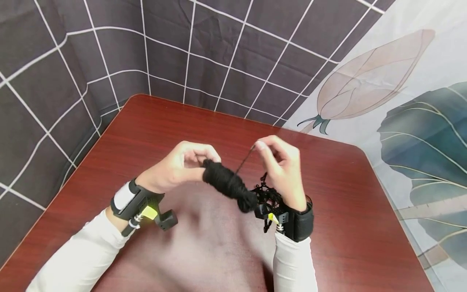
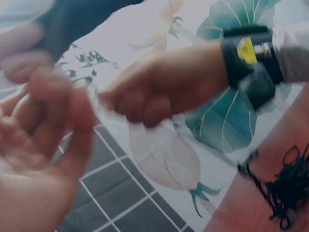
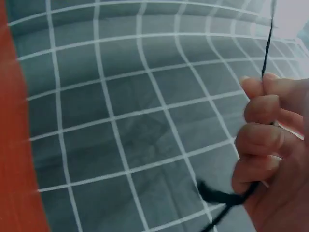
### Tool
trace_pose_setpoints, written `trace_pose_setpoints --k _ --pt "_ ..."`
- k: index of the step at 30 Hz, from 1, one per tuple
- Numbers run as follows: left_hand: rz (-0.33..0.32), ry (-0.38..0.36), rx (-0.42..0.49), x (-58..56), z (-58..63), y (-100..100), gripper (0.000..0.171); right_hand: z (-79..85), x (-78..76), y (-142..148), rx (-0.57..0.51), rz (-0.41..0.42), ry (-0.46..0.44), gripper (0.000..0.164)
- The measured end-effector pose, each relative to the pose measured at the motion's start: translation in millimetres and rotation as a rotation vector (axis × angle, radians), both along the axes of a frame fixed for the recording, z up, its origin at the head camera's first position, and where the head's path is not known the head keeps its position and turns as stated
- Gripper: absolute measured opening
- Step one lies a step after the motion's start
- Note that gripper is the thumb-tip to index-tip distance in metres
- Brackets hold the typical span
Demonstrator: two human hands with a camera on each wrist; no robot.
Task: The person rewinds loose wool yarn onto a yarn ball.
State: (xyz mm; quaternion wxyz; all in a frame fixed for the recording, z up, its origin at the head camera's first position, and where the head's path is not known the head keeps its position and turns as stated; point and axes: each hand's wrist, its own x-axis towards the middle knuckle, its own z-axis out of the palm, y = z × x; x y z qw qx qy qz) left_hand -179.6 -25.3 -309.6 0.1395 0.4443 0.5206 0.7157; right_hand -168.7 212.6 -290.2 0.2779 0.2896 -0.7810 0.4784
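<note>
My left hand (image 1: 178, 164) grips the far-left end of a wound bundle of black yarn (image 1: 228, 181), thumb in front and fingers behind. The bundle slants down to the right over the table. From its middle a thin strand (image 1: 245, 160) runs taut up to my right hand (image 1: 284, 170), which pinches it between thumb and forefinger. In the right wrist view, the strand (image 3: 267, 48) rises from the curled fingers, and a loose black tail (image 3: 227, 199) comes out below them. The left wrist view is blurred, with the dark bundle (image 2: 77, 19) at the top.
A loose, looped heap of black yarn (image 1: 269, 194) lies on the red-brown table (image 1: 175, 121), partly hidden by my right wrist. Behind stands a dark cloth with a white grid (image 1: 164, 56); to the right is a white cloth printed with leaves (image 1: 434, 134).
</note>
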Motion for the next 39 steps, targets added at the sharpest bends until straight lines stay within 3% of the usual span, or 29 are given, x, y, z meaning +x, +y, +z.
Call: trace_pose_setpoints --k 5,8,11,14,15,17,20,22,24,26,28,30,32,34,36,39 --pt "0.168 -0.144 0.312 4.1 4.3 3 0.01 -12.8 -3.4 -18 0.213 0.073 -0.08 0.013" --pt "0.37 -0.152 0.383 0.5 7.6 3 0.012 -17.0 -0.5 -27 0.31 0.125 -0.115 0.017" --pt "0.616 -0.092 0.324 -7.8 7.1 0 0.014 -16.6 5.8 -31 0.338 0.172 -0.156 0.023" --pt "0.829 0.021 0.155 -16.0 5.2 -4 0.014 -10.7 14.7 -30 0.328 0.176 -0.148 0.022" --pt "0.881 0.066 0.083 -17.2 6.1 -4 0.014 -7.4 17.9 -29 0.317 0.175 -0.139 0.021" --pt "0.92 0.138 -0.054 -18.5 8.8 -4 0.015 0.7 24.2 -26 0.279 0.173 -0.103 0.019" --pt "0.839 0.223 -0.239 -17.8 13.9 -3 0.012 14.0 32.9 -18 0.172 0.171 -0.035 0.017" --pt "0.683 0.265 -0.335 -20.6 10.3 -3 0.011 21.2 37.1 -12 0.064 0.183 0.007 0.016" --pt "0.478 0.307 -0.393 -23.5 4.5 -3 0.012 26.1 39.7 -7 -0.043 0.19 0.04 0.016" --pt "0.27 0.318 -0.394 -24.2 -0.3 -4 0.012 28.5 40.0 -3 -0.145 0.199 0.062 0.016" --pt "0.087 0.286 -0.333 -23.0 -3.6 -4 0.012 29.1 37.9 0 -0.207 0.186 0.083 0.016" --pt "-0.027 0.22 -0.217 -17.9 -1.4 -4 0.013 27.3 33.2 2 -0.216 0.151 0.093 0.015" --pt "-0.072 0.153 -0.082 -12.0 0.9 -4 0.012 23.8 26.5 2 -0.166 0.094 0.091 0.015" --pt "-0.064 0.088 0.057 -6.2 3.2 -4 0.011 18.4 19.3 1 -0.082 0.052 0.073 0.014" --pt "-0.024 0.004 0.192 -0.6 5.4 -3 0.012 11.9 12.8 -3 0.013 0.031 0.048 0.014" --pt "0.096 -0.096 0.359 5.5 8.6 0 0.015 1.9 7.1 -12 0.135 0.049 -0.003 0.011"
